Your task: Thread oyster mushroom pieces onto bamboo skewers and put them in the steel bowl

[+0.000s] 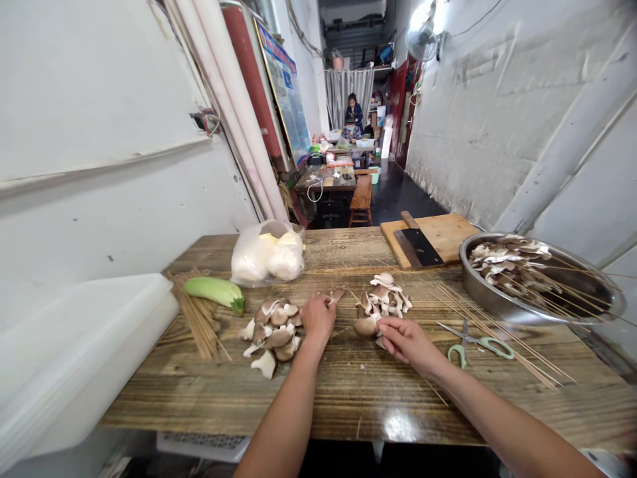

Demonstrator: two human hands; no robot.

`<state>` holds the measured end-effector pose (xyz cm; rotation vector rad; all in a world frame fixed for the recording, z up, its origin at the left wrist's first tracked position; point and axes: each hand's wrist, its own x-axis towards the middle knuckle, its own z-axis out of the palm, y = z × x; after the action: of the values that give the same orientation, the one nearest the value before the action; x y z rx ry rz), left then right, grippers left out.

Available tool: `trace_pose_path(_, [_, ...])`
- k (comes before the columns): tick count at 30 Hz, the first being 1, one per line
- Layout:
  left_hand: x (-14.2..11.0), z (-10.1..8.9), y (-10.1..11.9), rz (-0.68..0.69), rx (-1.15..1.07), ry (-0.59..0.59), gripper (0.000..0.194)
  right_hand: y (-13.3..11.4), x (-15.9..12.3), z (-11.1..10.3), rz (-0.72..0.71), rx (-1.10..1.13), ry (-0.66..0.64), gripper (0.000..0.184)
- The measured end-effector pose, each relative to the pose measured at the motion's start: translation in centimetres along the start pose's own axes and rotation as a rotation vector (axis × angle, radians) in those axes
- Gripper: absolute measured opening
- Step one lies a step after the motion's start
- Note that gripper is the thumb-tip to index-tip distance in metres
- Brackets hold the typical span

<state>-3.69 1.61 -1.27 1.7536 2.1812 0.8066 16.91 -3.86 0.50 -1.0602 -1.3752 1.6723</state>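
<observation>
My left hand [319, 318] is closed on a brown oyster mushroom piece [338, 295], just right of a loose pile of oyster mushrooms [276, 332]. Its fingertips are partly hidden behind the hand. With thumb and fingers pinched, my right hand [405, 337] grips another oyster mushroom [367, 326] by its edge. That mushroom is at the near side of a second mushroom pile [385, 295]. Thin bamboo skewers lie on the wooden table [343, 405] around this pile.
To the right are scissors [480, 342], loose skewers [502, 338] and a metal basin [478, 292] of skewered mushrooms. A cleaver [419, 246] lies on a cutting board [450, 234]. On the left are a zucchini [212, 291], a plastic bag [249, 255] and a white container [99, 358]. A person [353, 114] is far back.
</observation>
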Motion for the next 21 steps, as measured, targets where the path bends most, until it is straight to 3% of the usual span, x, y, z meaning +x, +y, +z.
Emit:
trace_pose_path(4, [0.1,0.1,-0.1,-0.026,-0.429,-0.019,0.019,-0.3,0.1,-0.2,0.044,0.054,-0.038,0.032])
trace_pose_path(12, [0.0,-0.6,0.6,-0.383,-1.394,-0.227,0.021,-0.3,0.0,0.1,0.048,-0.015,-0.035,0.036])
trace_pose_path(15, [-0.1,-0.9,0.9,-0.392,-1.529,-0.297,0.014,-0.3,0.0,0.2,0.025,-0.051,-0.035,0.038])
trace_pose_path(21, [-0.3,-1.2,1.4,-0.429,-1.538,-0.325,0.005,-0.1,0.2,0.3,0.022,-0.065,0.004,0.039])
